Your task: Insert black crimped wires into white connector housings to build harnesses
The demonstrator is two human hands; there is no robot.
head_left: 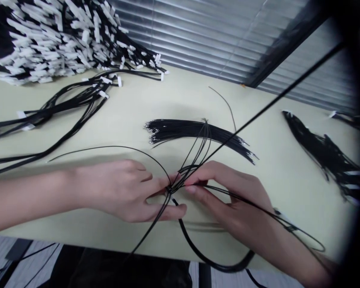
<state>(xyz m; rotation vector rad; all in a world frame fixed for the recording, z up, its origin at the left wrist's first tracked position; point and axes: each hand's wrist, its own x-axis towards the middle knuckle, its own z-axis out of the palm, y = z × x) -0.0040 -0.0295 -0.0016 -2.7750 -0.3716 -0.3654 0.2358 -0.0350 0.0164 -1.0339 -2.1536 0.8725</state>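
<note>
Several thin black wires (195,158) meet in a bunch between my two hands and fan out from there. My left hand (129,194) grips the bunch with its fingers, while its thumb stretches out below, apart from the index finger. My right hand (237,200) pinches black wires between thumb and index finger; some run back over its wrist. Below the bunch, a thicker black cable (198,252) curves from near my left thumb down past the table edge. Just beyond my hands lies a flat bundle of cut black wires (180,130) with shiny metal tips.
A large heap of black cables with white connectors (63,40) fills the table's back left. Connector-ended cables (69,102) curve in front of it. Another dark wire bundle (321,148) lies at the right. Behind the pale table (132,96) stand blinds (204,36).
</note>
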